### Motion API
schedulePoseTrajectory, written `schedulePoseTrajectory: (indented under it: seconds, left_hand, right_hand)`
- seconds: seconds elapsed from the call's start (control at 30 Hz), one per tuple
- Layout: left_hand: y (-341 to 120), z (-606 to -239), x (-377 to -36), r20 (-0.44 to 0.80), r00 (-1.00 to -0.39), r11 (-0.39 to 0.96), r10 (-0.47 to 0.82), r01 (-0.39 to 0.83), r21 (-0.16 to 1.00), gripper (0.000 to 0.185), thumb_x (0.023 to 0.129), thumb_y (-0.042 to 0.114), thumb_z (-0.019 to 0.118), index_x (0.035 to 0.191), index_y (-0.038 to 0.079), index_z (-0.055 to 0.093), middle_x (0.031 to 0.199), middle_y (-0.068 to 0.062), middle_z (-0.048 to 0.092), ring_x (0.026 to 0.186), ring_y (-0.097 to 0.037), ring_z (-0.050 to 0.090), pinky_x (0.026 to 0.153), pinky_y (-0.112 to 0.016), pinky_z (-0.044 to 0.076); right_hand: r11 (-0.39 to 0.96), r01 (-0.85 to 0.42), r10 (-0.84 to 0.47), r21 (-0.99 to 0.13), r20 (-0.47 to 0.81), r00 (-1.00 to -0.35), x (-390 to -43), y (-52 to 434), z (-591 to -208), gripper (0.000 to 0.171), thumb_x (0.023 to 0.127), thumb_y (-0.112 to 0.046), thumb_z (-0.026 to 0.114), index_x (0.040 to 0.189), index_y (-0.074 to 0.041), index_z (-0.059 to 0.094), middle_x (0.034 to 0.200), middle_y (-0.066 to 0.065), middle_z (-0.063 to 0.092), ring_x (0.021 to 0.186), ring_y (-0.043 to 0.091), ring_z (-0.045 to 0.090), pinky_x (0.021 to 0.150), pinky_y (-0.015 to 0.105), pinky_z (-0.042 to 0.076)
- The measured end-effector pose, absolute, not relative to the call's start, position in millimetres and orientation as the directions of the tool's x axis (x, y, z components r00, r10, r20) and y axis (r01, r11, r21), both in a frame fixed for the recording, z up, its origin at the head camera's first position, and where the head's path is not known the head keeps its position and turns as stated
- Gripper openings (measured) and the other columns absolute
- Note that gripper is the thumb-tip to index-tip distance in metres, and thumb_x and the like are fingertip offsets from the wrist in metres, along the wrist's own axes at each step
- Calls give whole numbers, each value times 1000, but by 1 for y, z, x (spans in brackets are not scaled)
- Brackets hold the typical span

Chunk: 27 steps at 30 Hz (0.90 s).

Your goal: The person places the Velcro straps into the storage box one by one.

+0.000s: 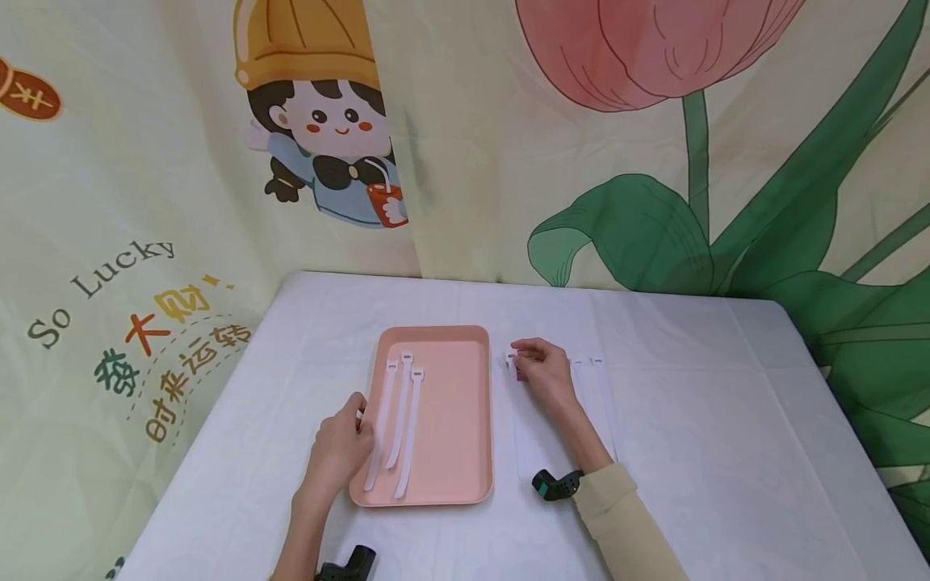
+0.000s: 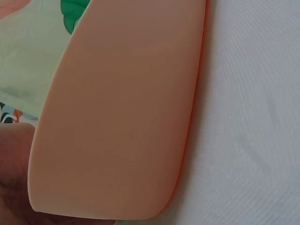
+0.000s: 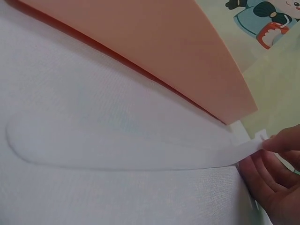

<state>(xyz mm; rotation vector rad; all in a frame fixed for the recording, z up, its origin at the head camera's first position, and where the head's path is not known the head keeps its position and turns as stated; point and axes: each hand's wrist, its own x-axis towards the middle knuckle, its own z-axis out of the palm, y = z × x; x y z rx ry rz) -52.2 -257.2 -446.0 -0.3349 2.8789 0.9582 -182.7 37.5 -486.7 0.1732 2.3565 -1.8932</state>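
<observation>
The person is working through a row of white straps, and three of them are already lying lengthwise in the pink tray. The right hand is pinching the head end of the next white strap between thumb and fingertips, just past the tray's 3 o'clock edge; the rest of that strap is lying flat on the white tablecloth, tail trailing toward 6 o'clock. Two more straps are waiting at the hand's 3 o'clock. The left hand is curling its fingers on the tray's rim at about 8 o'clock, steadying it.

Judging by the setup, lifting the strap by its head and letting the tail hang should work well. Laying it parallel beside the three avoids tangles. Bracing the rim should stop sliding.
</observation>
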Motion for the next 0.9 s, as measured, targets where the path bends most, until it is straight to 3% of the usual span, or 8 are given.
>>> schedulePoseTrajectory:
  seconds: [0.47,0.9]
  left_hand:
    - [-258,-448,-53,-158,-971,781,-180,-239,577,12,94,3,49,106,5,52,71,-7,55,59,-20,49,53,-32,37]
    - [-257,-448,-53,-155,-972,776,-174,-232,587,11,94,3,49,105,4,52,70,-7,54,58,-20,49,52,-32,37]
  right_hand:
    - [258,142,20,-956,-142,-990,-181,37,-487,23,92,-3,69,114,-5,74,94,14,72,63,16,65,62,27,57]
    - [233,96,14,-968,-95,-995,-185,37,-475,24,93,-2,68,116,-1,73,99,17,72,76,27,69,64,30,58]
